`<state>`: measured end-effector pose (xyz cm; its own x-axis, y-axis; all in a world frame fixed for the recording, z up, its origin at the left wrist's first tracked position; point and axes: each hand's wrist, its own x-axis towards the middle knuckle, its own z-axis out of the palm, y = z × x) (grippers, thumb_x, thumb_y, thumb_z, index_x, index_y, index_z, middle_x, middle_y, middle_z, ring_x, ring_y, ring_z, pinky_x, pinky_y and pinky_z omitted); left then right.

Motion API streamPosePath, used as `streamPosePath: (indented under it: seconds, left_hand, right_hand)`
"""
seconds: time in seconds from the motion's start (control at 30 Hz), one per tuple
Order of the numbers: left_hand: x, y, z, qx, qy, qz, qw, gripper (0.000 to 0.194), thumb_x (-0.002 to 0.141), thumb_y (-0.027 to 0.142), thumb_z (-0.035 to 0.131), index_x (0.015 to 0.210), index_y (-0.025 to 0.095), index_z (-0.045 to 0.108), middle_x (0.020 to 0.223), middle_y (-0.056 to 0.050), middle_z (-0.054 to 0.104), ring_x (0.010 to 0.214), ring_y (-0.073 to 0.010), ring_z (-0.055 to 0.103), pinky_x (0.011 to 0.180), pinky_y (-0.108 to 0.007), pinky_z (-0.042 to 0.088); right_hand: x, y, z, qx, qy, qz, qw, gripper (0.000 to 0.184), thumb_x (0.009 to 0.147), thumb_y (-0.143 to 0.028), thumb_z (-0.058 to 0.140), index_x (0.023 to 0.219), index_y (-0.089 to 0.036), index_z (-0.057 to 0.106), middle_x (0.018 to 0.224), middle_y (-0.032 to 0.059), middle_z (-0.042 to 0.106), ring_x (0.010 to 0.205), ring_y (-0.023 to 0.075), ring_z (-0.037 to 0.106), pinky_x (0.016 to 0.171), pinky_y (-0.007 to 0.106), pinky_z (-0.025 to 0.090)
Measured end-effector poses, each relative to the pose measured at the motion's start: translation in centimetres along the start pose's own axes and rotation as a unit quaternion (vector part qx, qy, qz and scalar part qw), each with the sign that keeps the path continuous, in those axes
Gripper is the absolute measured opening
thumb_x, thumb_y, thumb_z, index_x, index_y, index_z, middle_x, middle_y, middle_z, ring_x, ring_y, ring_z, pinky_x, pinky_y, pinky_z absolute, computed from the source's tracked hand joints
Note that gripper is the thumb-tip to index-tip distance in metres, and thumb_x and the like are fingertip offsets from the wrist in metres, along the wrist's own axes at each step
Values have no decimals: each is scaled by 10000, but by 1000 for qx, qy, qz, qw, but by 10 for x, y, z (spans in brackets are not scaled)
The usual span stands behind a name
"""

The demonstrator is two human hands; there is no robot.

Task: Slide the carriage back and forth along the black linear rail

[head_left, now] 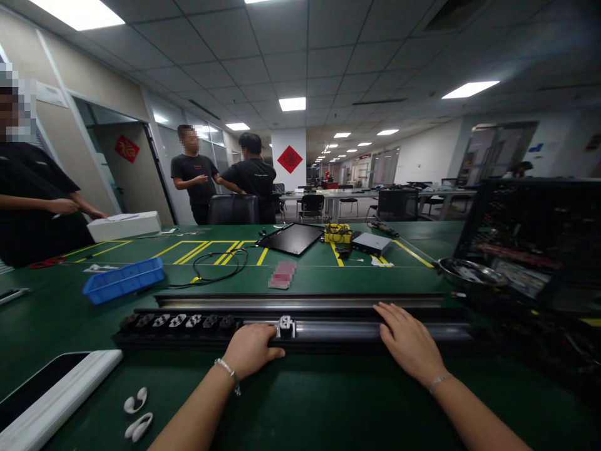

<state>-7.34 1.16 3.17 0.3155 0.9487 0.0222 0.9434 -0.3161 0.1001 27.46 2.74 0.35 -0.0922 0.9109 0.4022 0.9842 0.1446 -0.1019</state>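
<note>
A long black power strip housing (347,329) with a shiny metal channel lies across the green table in front of me. Several black and white socket modules (178,321) sit in a row in its left part. One white socket module (285,324) stands apart from them, nearer the middle. My left hand (253,346) is closed over the housing just left of this module, with fingers on top and thumb along the front edge. My right hand (410,341) rests farther right on the housing, fingers stretched out. Behind it lies a second long metal profile (300,303).
Left of the housing are a blue bin (124,280), a white-edged device (70,394) and white earbuds (138,413). Farther back lie a black cable (220,266), a dark flat panel (293,238) and a grey box (372,243). A metal bowl (469,274) stands right. Several people are beyond the table.
</note>
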Motion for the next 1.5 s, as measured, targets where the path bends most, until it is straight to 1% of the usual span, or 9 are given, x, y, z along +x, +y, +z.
streamPosePath:
  seconds: [0.23, 0.5, 0.97, 1.1, 1.17, 1.23, 1.33, 1.43, 1.5]
  left_hand:
    - [-1, 1, 0, 11, 8, 19, 1000, 353, 796, 543, 519, 913, 229, 630, 968, -49, 687, 930, -241, 624, 791, -334, 445]
    - [-2, 4, 3, -1, 34, 7, 999, 418, 838, 582, 433, 942, 208, 588, 994, -66, 683, 941, -253, 618, 813, -365, 441]
    - [-2, 4, 3, -16, 31, 29, 999, 415, 843, 560, 447, 1110, 264, 561, 1130, -42, 653, 1057, -236, 578, 885, -366, 394]
    - [-2, 8, 3, -17, 47, 27, 998, 355, 835, 536, 486, 1016, 242, 570, 1015, -33, 657, 970, -225, 583, 842, -358, 403]
    - [-2, 11, 4, -18, 82, 21, 996, 308, 814, 511, 533, 927, 226, 565, 959, -29, 636, 929, -217, 572, 822, -347, 412]
    - [-1, 13, 7, -24, 137, 25, 990, 300, 792, 486, 577, 933, 222, 555, 1027, -38, 613, 985, -220, 548, 867, -352, 411]
    - [1, 14, 12, -20, 192, 51, 980, 466, 790, 463, 592, 1170, 209, 500, 1305, -75, 511, 1228, -244, 431, 1029, -390, 339]
    - [3, 16, 16, 3, 162, 60, 985, 595, 845, 486, 499, 1342, 180, 382, 1465, -99, 363, 1369, -254, 270, 1107, -427, 263]
    - [3, 18, 17, 9, 122, 53, 991, 607, 881, 502, 413, 1377, 159, 350, 1487, -110, 325, 1382, -253, 250, 1111, -439, 266]
  right_hand:
    - [-1, -2, -2, -1, 10, -1, 1000, 462, 868, -313, 341, 1274, -229, 545, 1348, 19, 521, 1269, 206, 425, 1031, 411, 362]
    - [-1, -2, -2, -6, 13, -1, 1000, 463, 864, -306, 342, 1271, -225, 549, 1347, 18, 522, 1267, 205, 429, 1030, 410, 364]
    - [-1, -2, -3, -4, 3, 3, 1000, 473, 871, -323, 325, 1282, -229, 538, 1354, 16, 515, 1275, 208, 419, 1030, 412, 361]
    - [-1, -1, -3, -2, 1, 3, 1000, 474, 872, -320, 323, 1286, -226, 534, 1360, 14, 509, 1276, 208, 417, 1031, 411, 360]
    - [-1, -1, -3, -3, 2, 3, 1000, 474, 871, -319, 327, 1287, -227, 533, 1360, 15, 509, 1275, 210, 418, 1025, 415, 366]
    - [-1, -2, -3, -4, 5, 2, 1000, 472, 868, -316, 331, 1284, -226, 536, 1355, 18, 513, 1272, 212, 423, 1021, 419, 369]
    - [-1, -2, -3, -6, 7, -2, 1000, 467, 864, -307, 338, 1275, -221, 543, 1346, 21, 522, 1268, 210, 427, 1021, 411, 371]
    - [-1, -3, -3, -9, 8, -4, 1000, 469, 863, -303, 339, 1275, -217, 544, 1346, 19, 523, 1270, 210, 424, 1025, 406, 367]
    - [-1, -3, -3, -8, 8, -1, 1000, 470, 864, -308, 337, 1276, -218, 544, 1346, 18, 522, 1271, 213, 422, 1028, 412, 364]
